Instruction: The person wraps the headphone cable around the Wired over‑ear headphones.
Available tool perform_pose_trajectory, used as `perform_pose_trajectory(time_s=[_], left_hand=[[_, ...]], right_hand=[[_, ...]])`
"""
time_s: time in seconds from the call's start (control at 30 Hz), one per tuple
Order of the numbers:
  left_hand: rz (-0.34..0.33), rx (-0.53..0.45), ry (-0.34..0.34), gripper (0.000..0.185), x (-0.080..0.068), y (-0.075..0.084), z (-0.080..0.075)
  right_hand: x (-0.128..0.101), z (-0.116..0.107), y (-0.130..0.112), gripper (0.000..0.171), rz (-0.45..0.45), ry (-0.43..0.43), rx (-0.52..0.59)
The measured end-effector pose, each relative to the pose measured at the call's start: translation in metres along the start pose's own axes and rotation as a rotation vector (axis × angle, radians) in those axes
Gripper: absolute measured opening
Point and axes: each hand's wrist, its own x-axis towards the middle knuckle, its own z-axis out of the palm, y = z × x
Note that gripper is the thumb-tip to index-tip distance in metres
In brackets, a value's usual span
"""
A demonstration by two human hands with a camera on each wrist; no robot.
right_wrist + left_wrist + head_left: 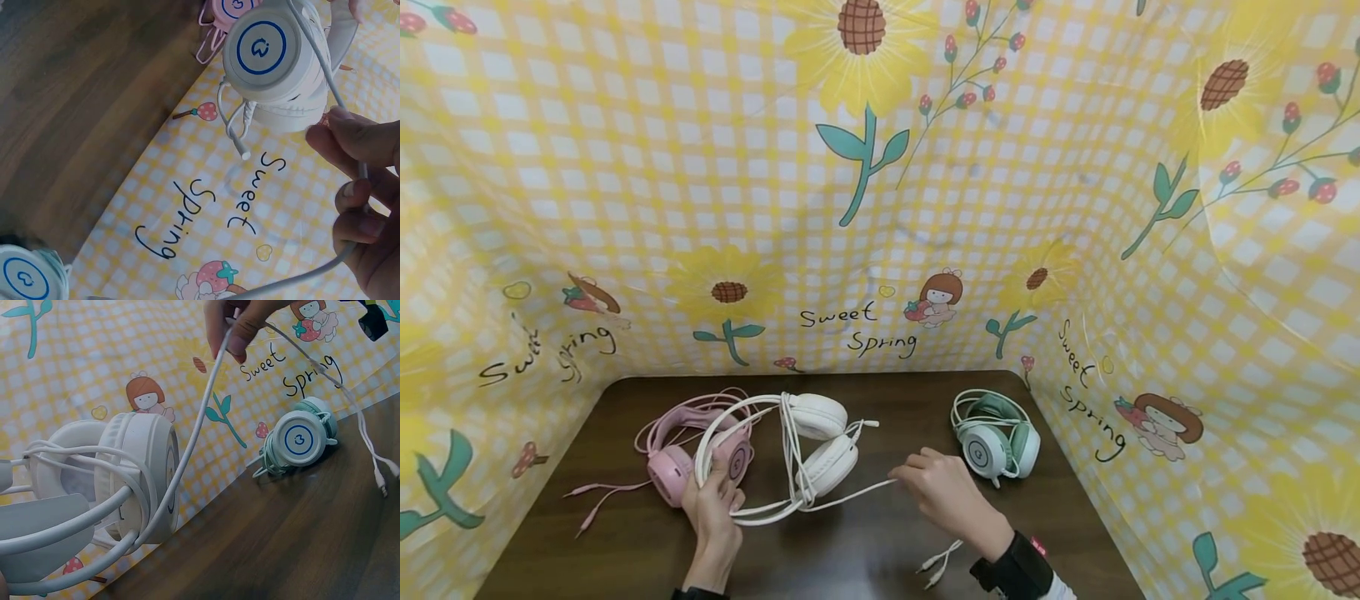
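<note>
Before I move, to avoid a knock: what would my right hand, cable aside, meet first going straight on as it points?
Likely the white headphones, on their side facing the right hand; depth is unclear, so it could miss.

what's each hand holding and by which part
The left hand grips the white over-ear headphones by the headband; the right hand pinches their thin white cable partway along.

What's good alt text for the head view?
A person's left hand holds white headphones by the headband while the right hand pinches their cable. Pink headphones lie at the left of a dark table, green-and-white headphones at the right, before a yellow checked cloth.
</note>
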Motion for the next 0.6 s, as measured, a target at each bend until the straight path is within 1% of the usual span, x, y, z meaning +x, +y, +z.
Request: perform_pose_trajectory(time_s=[0.1, 0.33, 0.43, 0.57, 0.6], left_hand=[[0.005, 0.007, -0.004, 0.029, 0.000, 0.001, -0.001], [-0.008, -0.004, -0.017, 0.028, -0.003, 0.001, -0.002], [-0.017, -0.006, -0.024, 0.027, -0.005, 0.001, -0.001], [-0.019, 0.007, -0.044, 0.027, -0.007, 0.002, -0.001], [-0.013, 0.025, -0.054, 0.028, -0.007, 0.002, -0.002]], right_hand=[[0.003, -0.001, 0.002, 0.013, -0.010, 0.054, -0.035], [0.008, -0.004, 0.007, 0.013, -0.017, 0.154, -0.094], [0.010, -0.006, 0.008, 0.004, -0.039, 0.189, -0.082], [0.014, -0.009, 0.010, 0.022, -0.078, 0.195, -0.041], [0.014, -0.010, 0.010, 0.023, -0.086, 0.199, -0.032]])
